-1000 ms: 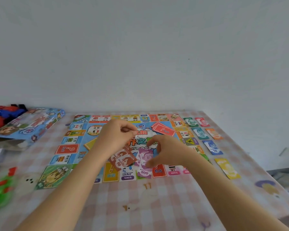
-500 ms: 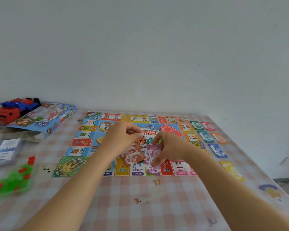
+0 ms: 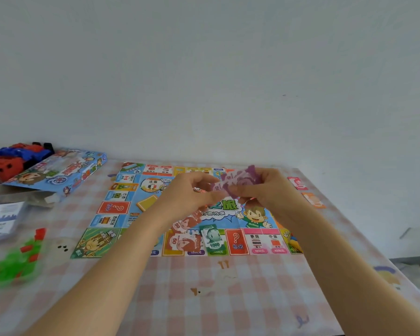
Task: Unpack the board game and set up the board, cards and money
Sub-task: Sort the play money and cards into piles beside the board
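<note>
Both grips have risen from the near edge of the board [image 3: 121,209] and now meet higher up over its middle, carrying the purple notes [image 3: 238,180] with them. The right grip [image 3: 260,187] curls round the bundle from its right side. The left grip [image 3: 189,192] pinches the bundle's near left corner between thumb and fingertips, so the notes are held clear of the board.

Below the left grip, the red 50 notes [image 3: 182,241] that hung from it a moment ago now appear to lie on the board's near row. A green 1000 note [image 3: 214,238] shows just to their right, under the gap between the two grips.

This looks like sorting the money by colour: red and green seem put down, while purple is probably being squared or counted before it joins them. To the right of the right grip, a row of cards [image 3: 297,183] already lies on the tabletop [image 3: 252,299] beside the board.
</note>
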The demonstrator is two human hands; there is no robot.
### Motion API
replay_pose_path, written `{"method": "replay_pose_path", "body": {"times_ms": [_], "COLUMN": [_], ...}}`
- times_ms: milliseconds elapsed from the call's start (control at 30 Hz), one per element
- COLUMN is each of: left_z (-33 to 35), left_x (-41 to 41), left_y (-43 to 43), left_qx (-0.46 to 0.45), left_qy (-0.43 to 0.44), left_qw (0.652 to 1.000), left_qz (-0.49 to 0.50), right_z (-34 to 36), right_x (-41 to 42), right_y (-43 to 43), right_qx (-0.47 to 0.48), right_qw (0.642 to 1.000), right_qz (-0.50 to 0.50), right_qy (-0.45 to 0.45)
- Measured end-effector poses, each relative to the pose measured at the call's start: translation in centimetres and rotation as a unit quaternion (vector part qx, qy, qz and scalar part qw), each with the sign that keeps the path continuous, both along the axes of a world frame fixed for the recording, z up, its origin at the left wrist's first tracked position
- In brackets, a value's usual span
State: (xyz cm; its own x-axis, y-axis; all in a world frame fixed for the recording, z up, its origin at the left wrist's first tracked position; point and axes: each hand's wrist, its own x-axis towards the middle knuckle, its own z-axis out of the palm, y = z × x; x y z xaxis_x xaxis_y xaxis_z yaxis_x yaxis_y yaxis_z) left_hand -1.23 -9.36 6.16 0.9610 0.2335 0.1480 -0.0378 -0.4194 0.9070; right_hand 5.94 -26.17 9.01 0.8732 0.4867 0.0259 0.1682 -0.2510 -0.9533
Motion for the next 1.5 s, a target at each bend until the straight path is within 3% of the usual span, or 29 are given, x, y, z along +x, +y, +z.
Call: {"method": "replay_pose_path", "body": {"times_ms": [133,233,300,633,1067,1367,1500], "left_z": [-0.6,-1.0,-1.4,-2.2,-2.3,-2.0,-1.4], "left_x": [0.5,0.7,0.8,1.3,1.3,1.4,1.2], "left_y": [-0.8,-1.0,-0.9,-2.3,-2.6,-2.8,-2.3], "left_qx": [0.122,0.164,0.174,0.182,0.237,0.216,0.167], "left_qy": [-0.004,-0.019,-0.005,0.029,-0.001,-0.007,-0.016], "left_qw": [0.993,0.986,0.985,0.983,0.971,0.976,0.986], "left_qz": [0.003,0.01,0.008,-0.022,-0.008,-0.008,0.003], "right_z": [-1.5,-2.4,-3.0,-4.1,-4.3,-3.6,-2.3], "right_x": [-0.3,-0.3,-0.2,0.1,-0.2,-0.5,-0.5], "right_y": [-0.2,-0.9,-1.5,-2.1,-2.2,-2.2,-2.9], "right_qx": [-0.068,-0.176,-0.2,-0.219,-0.201,-0.222,-0.177], "right_qw": [0.998,0.983,0.975,0.97,0.97,0.963,0.979], "right_qz": [-0.001,-0.001,-0.008,0.005,-0.009,-0.021,-0.042], "right_qy": [-0.001,-0.056,-0.093,-0.104,-0.139,-0.152,-0.094]}}
